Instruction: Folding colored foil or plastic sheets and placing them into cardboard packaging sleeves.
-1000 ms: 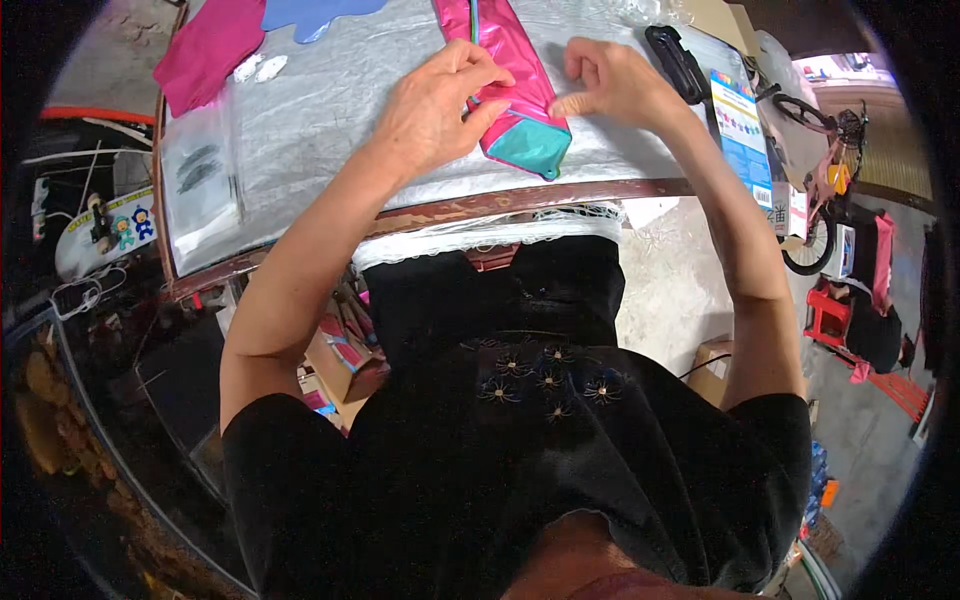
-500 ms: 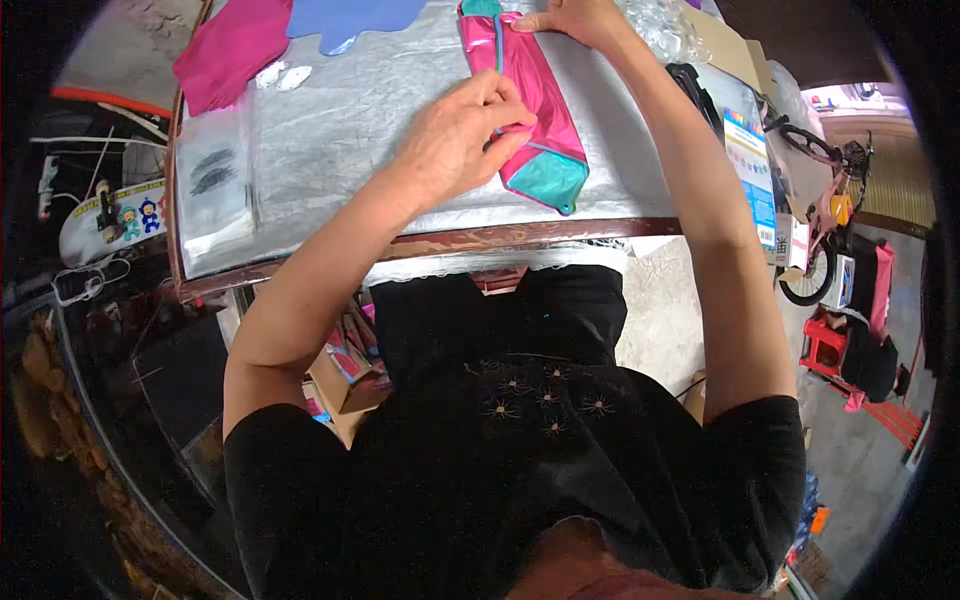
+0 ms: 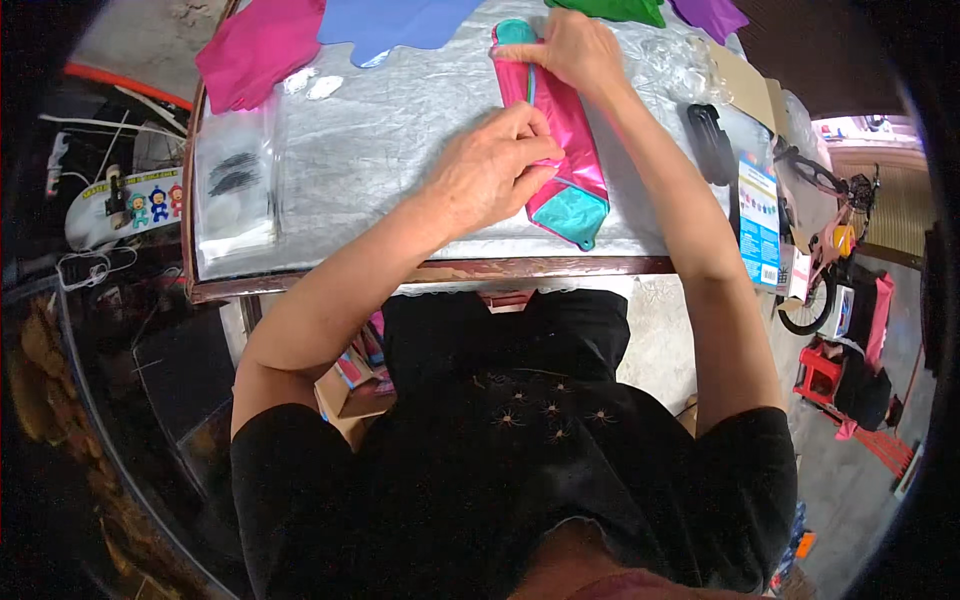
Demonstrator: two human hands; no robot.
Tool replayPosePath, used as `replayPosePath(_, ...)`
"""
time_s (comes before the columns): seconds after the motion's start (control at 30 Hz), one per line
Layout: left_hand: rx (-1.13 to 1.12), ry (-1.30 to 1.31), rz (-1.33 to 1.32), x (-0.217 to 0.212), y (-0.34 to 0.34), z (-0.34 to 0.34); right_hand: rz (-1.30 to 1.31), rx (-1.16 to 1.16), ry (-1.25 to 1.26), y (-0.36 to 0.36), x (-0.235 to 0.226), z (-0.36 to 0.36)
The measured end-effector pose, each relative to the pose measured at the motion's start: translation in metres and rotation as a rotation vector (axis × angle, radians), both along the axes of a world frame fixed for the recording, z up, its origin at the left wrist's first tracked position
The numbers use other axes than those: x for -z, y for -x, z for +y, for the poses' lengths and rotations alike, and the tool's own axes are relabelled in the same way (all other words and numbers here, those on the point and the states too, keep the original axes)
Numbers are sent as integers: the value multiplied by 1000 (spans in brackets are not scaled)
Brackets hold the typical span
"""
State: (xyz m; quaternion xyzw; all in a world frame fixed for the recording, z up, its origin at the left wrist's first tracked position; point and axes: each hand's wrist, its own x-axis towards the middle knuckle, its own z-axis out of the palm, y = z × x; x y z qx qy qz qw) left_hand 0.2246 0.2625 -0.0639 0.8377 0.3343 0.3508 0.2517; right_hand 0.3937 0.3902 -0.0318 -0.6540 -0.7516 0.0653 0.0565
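A flat, folded foil balloon (image 3: pixel 575 125), shiny pink with teal ends, lies lengthwise on the silver-covered table. A narrow blue-green strip runs along its left side, and a small tab sticks out at its near end. My left hand (image 3: pixel 500 155) pinches the pink foil a little short of the near teal part, its fingertips closed on the edge. At the far end, my right hand (image 3: pixel 580 50) lies with the thumb stretched across the foil just below the teal. Its other fingers are spread away from the thumb, partly hidden beyond the balloon.
Pink (image 3: pixel 255 55), blue (image 3: pixel 395 25), green (image 3: pixel 615 8) and purple (image 3: pixel 712 15) flat pieces lie along the far side. Clear plastic sleeves (image 3: pixel 235 200) are at left. A black plastic object (image 3: pixel 710 145), a cardboard box (image 3: pixel 745 80) and a blue-white package (image 3: pixel 758 225) stand right.
The view has shifted, so the table sits lower and further right. My right thumb has slid leftward across the balloon's far end. My left hand keeps its pinch.
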Motion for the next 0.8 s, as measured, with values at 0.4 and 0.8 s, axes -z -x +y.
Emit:
replayPosePath(0.4,-24,4,18,0,3,-2,291,-755,-268,-91,11,-66)
replayPosePath(0.8,243,112,36,-8,35,25,167,-747,-360,-90,25,-91)
